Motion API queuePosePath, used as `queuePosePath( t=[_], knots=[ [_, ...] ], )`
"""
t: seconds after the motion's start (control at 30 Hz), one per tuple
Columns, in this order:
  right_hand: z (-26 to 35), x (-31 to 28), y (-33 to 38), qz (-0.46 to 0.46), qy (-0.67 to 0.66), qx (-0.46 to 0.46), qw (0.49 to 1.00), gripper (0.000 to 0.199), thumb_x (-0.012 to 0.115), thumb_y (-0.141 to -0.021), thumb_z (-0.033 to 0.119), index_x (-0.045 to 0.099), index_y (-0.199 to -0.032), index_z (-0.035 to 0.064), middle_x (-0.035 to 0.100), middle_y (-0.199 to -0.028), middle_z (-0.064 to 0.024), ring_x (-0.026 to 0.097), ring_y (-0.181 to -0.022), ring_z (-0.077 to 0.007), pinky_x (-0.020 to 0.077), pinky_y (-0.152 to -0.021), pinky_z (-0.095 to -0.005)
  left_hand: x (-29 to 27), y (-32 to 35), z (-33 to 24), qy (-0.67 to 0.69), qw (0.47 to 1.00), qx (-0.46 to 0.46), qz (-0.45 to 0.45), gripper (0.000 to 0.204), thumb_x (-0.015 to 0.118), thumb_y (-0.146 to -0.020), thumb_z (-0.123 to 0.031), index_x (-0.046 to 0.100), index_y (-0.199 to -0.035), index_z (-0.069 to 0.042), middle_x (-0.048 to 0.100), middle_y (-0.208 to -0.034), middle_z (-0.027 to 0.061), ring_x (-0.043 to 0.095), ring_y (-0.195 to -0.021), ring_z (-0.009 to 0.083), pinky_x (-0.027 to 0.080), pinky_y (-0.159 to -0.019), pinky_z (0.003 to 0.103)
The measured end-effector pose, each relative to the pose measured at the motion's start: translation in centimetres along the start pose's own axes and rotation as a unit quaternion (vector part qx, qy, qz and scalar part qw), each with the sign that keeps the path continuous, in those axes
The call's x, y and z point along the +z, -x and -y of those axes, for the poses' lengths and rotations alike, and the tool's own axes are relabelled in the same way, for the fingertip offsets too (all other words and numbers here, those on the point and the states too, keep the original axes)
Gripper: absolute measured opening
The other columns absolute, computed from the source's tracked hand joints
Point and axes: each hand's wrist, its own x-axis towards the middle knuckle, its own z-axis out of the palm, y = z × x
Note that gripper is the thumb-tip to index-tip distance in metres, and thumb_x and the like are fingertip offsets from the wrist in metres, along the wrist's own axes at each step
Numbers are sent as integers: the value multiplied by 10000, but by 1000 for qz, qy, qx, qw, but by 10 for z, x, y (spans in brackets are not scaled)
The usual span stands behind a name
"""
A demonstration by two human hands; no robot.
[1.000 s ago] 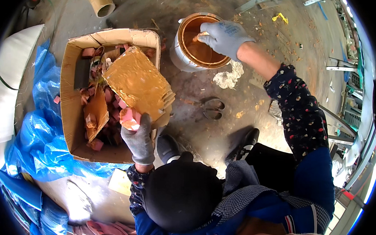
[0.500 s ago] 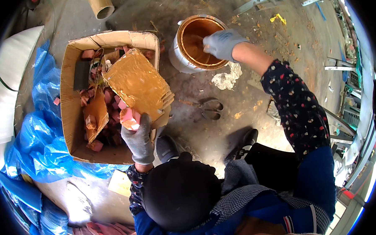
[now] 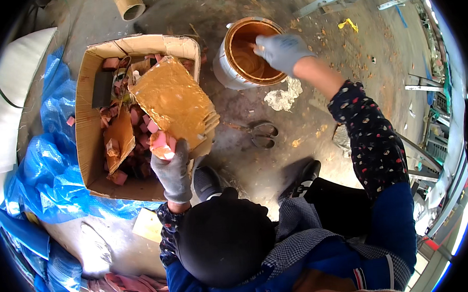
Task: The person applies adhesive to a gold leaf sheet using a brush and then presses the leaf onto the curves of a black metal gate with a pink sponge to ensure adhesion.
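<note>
In my gloved left hand [image 3: 173, 174] is a pink foam block [image 3: 162, 144] smeared with orange-brown glue, gripped at the near right side of the cardboard box [image 3: 90, 152]. Right beside it, a glue-coated board [image 3: 172, 104] lies slanted across the box. My gloved right hand [image 3: 283, 51] is closed over the opening of a white metal bucket [image 3: 229, 73], whose inside is coated with orange-brown glue. A short bit of something shows at its fingertips, but I cannot make out what it is. More pink blocks [image 3: 140, 121] fill the box.
Scissors [image 3: 265, 135] lie on the floor between bucket and my feet, near a crumpled glue-stained scrap [image 3: 284, 95]. Blue plastic sheeting [image 3: 47, 172] spreads left of the box. A cardboard tube [image 3: 128, 7] lies beyond it. Metal frames [image 3: 424, 88] stand along the right.
My right hand has shifted slightly toward the far side of the bucket's opening. My left hand keeps the foam block in nearly the same place.
</note>
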Motion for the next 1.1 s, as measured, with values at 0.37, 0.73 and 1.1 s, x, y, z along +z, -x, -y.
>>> queuePosePath(
  t=[0.37, 0.73, 1.1],
  knots=[
    [0, 2, -4, 141, 74, -82, 984, 279, 545, -983, 334, 674, -1094, 113, 687, -974, -185, 650, -894, -354, 499, -770, -412, 9, 3, -14, 3, 1000, -7, -9, 207, 713, -869, -65, 639, -1059, -29, 635, -923, -24, 582, -759, 55, 479, -671, 218],
    [-15, 4, 4, -69, -196, -6, 978, 337, 516, -977, 392, 688, -1087, 124, 699, -1032, -167, 654, -977, -364, 500, -858, -455, 4, 1, -7, -14, 1000, -2, 25, 217, 708, -871, -62, 637, -1072, -25, 629, -931, -27, 575, -787, 55, 467, -696, 219],
    [-2, 8, -7, 119, 116, 3, 986, 340, 521, -966, 365, 713, -1038, 94, 715, -988, -168, 679, -921, -344, 513, -831, -443, 7, 0, -6, 10, 1000, -11, 16, 231, 701, -872, -48, 629, -1092, -30, 630, -941, -23, 576, -765, 52, 469, -682, 215]
  ],
)
